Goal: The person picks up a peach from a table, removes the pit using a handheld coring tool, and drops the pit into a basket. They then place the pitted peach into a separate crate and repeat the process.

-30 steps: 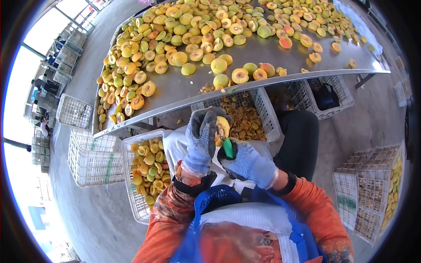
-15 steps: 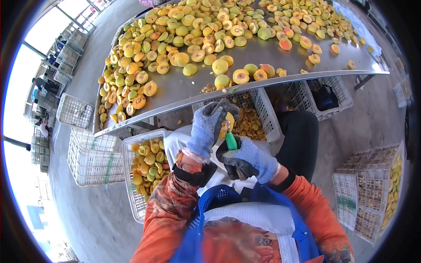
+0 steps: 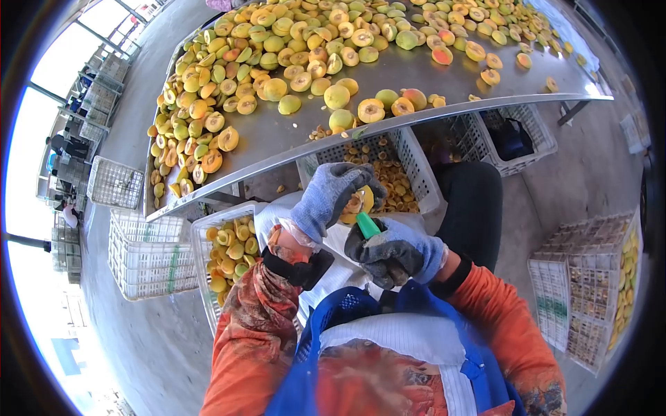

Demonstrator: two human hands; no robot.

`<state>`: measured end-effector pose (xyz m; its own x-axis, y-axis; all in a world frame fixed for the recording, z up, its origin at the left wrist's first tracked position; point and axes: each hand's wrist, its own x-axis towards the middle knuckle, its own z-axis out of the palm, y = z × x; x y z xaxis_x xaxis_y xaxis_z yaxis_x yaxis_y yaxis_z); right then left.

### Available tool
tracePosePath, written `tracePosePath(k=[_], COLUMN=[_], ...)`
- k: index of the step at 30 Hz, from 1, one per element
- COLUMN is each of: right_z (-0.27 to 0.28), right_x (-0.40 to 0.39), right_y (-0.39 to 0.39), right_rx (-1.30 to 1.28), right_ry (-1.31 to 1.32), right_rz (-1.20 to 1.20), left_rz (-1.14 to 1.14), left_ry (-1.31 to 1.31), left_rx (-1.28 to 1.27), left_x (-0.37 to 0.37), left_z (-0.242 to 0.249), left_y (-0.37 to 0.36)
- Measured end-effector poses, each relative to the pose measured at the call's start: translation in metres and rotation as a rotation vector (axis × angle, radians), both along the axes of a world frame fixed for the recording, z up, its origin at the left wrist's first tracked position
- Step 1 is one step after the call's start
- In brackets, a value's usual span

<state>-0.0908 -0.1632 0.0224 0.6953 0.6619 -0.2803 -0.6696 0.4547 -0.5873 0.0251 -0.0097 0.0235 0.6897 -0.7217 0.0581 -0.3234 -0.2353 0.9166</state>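
Note:
In front of my lap, my left hand (image 3: 334,197) wears a blue-grey work glove and has its fingers closed around a yellow peach half (image 3: 355,205). My right hand (image 3: 401,254), gloved too, is wrapped round the green handle of a small pitting tool (image 3: 368,225). The tool points up at the cut side of the fruit, with its metal end at the flesh. How deep that end sits is hard to make out. Below both hands stands a white crate (image 3: 424,182) with small brown-orange pits or scraps inside.
A metal table (image 3: 444,87) bears a big heap of halved peaches (image 3: 277,48). At my left is a crate of peach halves (image 3: 232,253), beside stacked white crates (image 3: 149,253). Another crate (image 3: 544,149) under the table holds a dark bag. Crates with fruit (image 3: 590,291) stand at right.
My left hand has tilted, and more of the peach half's cut face shows. The tool's handle sits closer to the fruit, with less metal visible. The whole view has shifted slightly.

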Motion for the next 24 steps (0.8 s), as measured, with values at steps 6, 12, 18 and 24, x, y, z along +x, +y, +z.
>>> tracePosePath(k=[6, 12, 18, 24], right_z=[-0.002, -0.014, -0.088, -0.096], right_x=[0.011, 0.034, 0.054, 0.065], right_y=[-0.002, -0.036, -0.042, -0.039], right_rx=[0.167, -0.331, -1.526, -1.437], right_ry=[0.091, -0.153, -0.580, -0.623], right_rz=[-0.093, -0.073, -0.070, -0.084], left_rz=[0.419, 0.793, 1.099, 0.677], left_ry=[0.541, 0.769, 0.006, 0.157], left_rx=[-0.587, -0.536, 0.097, 0.416], left_x=[-0.011, 0.007, 0.047, 0.154], left_z=[-0.018, -0.029, -0.048, -0.007], left_y=[-0.026, 0.091, 0.204, 0.006])
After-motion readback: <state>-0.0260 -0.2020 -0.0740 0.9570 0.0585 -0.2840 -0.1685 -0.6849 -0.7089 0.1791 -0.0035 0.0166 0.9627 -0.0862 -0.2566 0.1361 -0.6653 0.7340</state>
